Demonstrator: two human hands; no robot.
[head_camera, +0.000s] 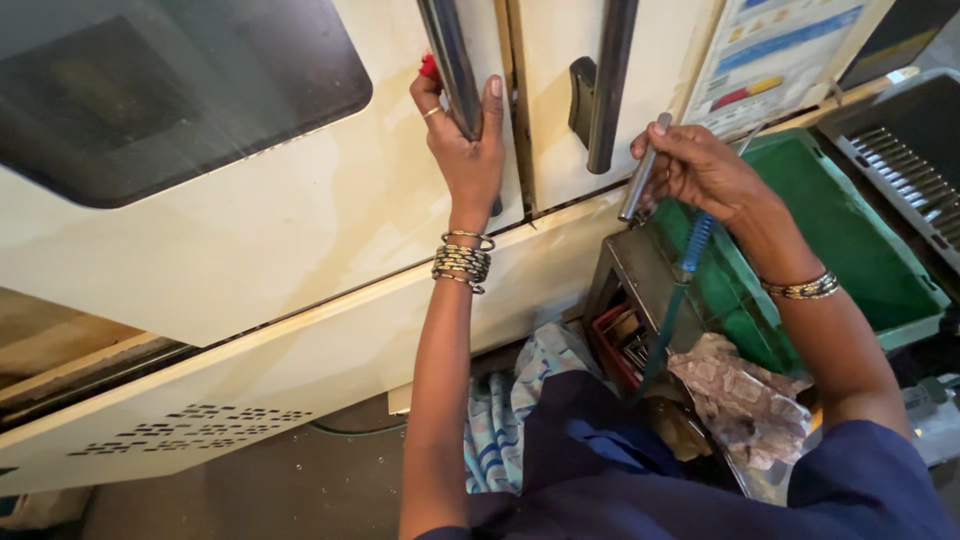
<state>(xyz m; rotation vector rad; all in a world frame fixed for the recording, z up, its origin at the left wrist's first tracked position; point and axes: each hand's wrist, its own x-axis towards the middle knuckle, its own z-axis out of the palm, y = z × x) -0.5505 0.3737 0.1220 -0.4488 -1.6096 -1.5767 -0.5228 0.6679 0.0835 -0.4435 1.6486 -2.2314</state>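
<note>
the metal rod stands near-upright beside the door handle, tilted slightly. right hand clasps the rod; left hand grips the handle, perhaps pinching something red.

The dark metal door handle is a long, round, glossy bar fixed to the cream machine door, running nearly upright and leaning slightly, its top cut off by the frame at 12 o'clock. The left hand wraps its lower stretch, fingers curled behind and thumb laid up along the right side. The bar's bottom end shows just below the hand.

The steel rod is a short, plain, silver cylinder, smooth and shiny, tilted with its top toward 1 o'clock. The right hand closes around its upper half; the lower end juts free toward 7 o'clock.
</note>
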